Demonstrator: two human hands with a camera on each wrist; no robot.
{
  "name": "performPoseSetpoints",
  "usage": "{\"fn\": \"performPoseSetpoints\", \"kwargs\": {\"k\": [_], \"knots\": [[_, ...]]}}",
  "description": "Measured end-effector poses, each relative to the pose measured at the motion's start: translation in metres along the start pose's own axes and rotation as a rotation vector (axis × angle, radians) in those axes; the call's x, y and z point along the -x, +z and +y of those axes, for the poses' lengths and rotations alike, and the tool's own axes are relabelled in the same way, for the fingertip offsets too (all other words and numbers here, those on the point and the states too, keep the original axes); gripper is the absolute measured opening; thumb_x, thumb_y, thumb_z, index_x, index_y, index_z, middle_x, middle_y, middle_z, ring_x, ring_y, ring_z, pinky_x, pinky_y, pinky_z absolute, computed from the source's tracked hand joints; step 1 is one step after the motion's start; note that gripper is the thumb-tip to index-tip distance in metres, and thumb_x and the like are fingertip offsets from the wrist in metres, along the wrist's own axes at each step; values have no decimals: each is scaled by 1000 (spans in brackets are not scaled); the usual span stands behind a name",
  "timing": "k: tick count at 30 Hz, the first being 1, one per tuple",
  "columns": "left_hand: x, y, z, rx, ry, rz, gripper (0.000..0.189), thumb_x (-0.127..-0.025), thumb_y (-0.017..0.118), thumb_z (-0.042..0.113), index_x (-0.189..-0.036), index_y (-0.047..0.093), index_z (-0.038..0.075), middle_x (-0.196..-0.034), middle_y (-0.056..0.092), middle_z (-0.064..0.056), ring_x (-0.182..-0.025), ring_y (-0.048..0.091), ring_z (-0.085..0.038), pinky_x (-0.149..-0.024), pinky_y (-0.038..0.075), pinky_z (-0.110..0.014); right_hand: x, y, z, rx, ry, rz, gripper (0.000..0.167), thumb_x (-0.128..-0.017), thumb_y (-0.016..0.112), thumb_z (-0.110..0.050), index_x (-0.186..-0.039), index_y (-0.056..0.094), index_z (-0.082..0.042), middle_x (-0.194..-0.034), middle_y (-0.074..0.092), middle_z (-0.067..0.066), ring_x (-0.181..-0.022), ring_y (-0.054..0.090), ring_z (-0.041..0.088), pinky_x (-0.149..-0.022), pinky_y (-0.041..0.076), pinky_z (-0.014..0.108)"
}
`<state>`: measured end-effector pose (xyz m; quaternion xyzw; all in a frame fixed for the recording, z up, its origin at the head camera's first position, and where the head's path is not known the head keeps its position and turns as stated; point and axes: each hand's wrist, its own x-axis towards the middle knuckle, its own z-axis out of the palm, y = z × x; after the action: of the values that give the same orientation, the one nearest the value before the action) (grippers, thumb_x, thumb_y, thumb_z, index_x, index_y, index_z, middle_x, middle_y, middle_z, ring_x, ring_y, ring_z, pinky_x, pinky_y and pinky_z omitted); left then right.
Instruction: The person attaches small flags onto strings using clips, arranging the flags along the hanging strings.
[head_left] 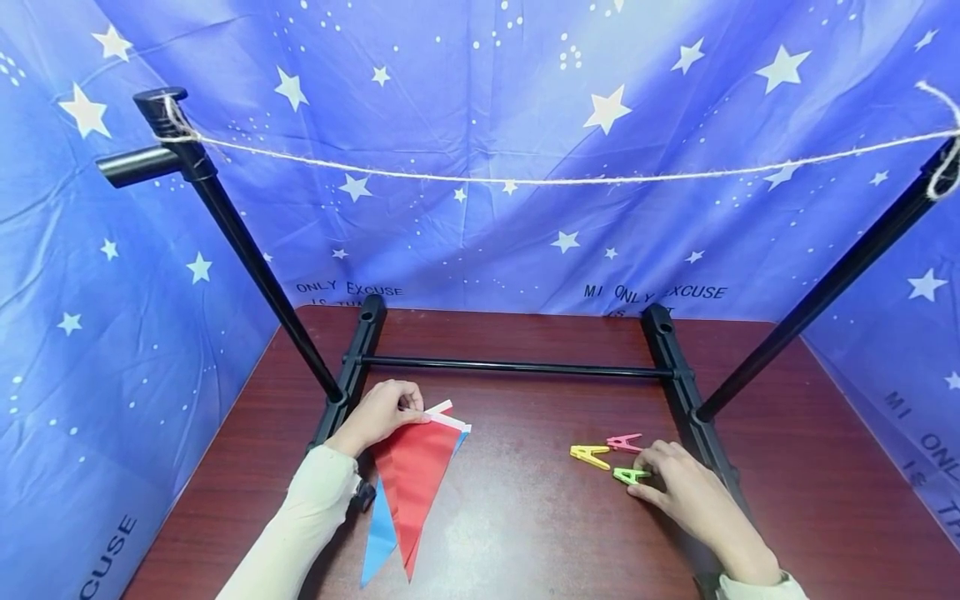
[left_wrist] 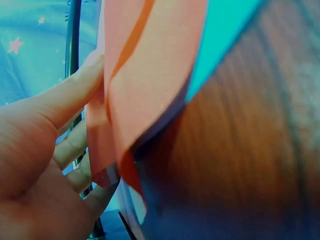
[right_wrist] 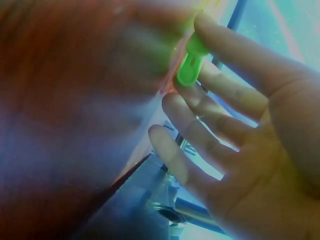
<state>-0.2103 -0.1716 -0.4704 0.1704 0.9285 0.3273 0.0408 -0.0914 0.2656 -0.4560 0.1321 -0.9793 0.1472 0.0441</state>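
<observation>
My left hand (head_left: 384, 412) pinches the white-edged top of a red triangular pennant (head_left: 418, 475). Under the red cloth a blue pennant (head_left: 380, 537) shows, its tip pointing toward me. In the left wrist view the thumb lies on the near side of the red pennant (left_wrist: 155, 75) with the other fingers behind. Over on the right, my right hand (head_left: 690, 492) holds a small green clothespin (head_left: 628, 476) between thumb and fingertips, close over the table. Beside it lie a yellow clothespin (head_left: 591, 455) and a pink clothespin (head_left: 624, 442).
A black frame stands on the brown table (head_left: 517, 508), with a left post (head_left: 255, 267), a right post (head_left: 825, 283) and a low crossbar (head_left: 517, 367). Between the post tops a white string (head_left: 480, 179) hangs slightly slack. Blue star-patterned cloth (head_left: 465, 83) surrounds the table.
</observation>
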Motion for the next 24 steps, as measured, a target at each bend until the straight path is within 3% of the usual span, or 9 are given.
{"fn": "performPoseSetpoints", "kwargs": {"k": [11,18,24], "knots": [[6,-12,8,56,73,43,21,-82,82,23,-76,62,19,-73,63,8,-69,58,-7,-69,50,-26,-4,-13,-10,9,-47,50,19,-81,82,-28,-90,67,-22,-83,63,-12,-74,54,5,-64,48,34],[13,-18,11,65,61,72,22,-80,83,24,-81,62,17,-71,59,7,-66,54,-8,-65,48,-25,-6,-17,-16,-7,-91,106,18,-85,79,-26,-99,69,-20,-87,60,-13,-73,54,3,-59,45,28],[20,-24,13,91,48,104,17,-83,81,23,-87,65,18,-74,62,6,-70,58,-11,-64,51,-25,-10,-17,-22,-38,-136,206,10,-91,72,-19,-100,69,-23,-92,56,-14,-74,52,0,-57,43,25]]}}
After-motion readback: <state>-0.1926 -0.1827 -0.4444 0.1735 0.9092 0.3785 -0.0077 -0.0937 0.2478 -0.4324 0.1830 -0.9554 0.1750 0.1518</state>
